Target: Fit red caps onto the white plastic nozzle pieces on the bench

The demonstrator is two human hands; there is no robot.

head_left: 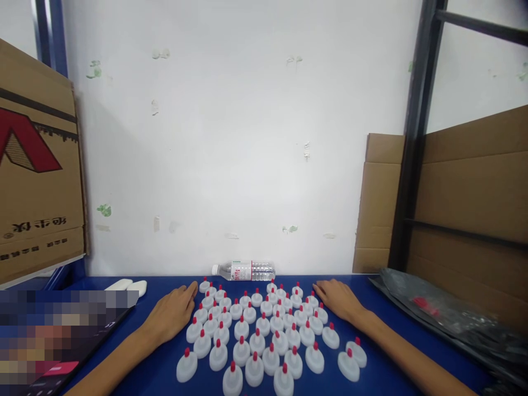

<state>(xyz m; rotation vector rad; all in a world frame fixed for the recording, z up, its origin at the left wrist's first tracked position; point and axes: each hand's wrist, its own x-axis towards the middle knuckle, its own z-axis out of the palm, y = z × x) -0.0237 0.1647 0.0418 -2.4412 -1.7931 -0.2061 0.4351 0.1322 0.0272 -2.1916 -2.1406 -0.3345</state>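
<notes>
Many white plastic nozzle caps (254,372) with small red tips stand upright across the middle of the blue table (152,368). My left hand (172,311) lies flat at the left edge of the group, its fingers stretched forward beside the caps at the back. On the opposite side, my right hand (339,298) rests palm down, with its fingertips close to the rear caps. Neither hand holds anything. Two caps (348,364) stand a little apart, near my right forearm.
A clear plastic bottle (243,270) lies on its side against the wall. At left are a device with a blurred screen (61,352), white rounded objects (136,289) and a printed cardboard box (41,165). A dark plastic bag (449,313) and cardboard (470,187) occupy the right.
</notes>
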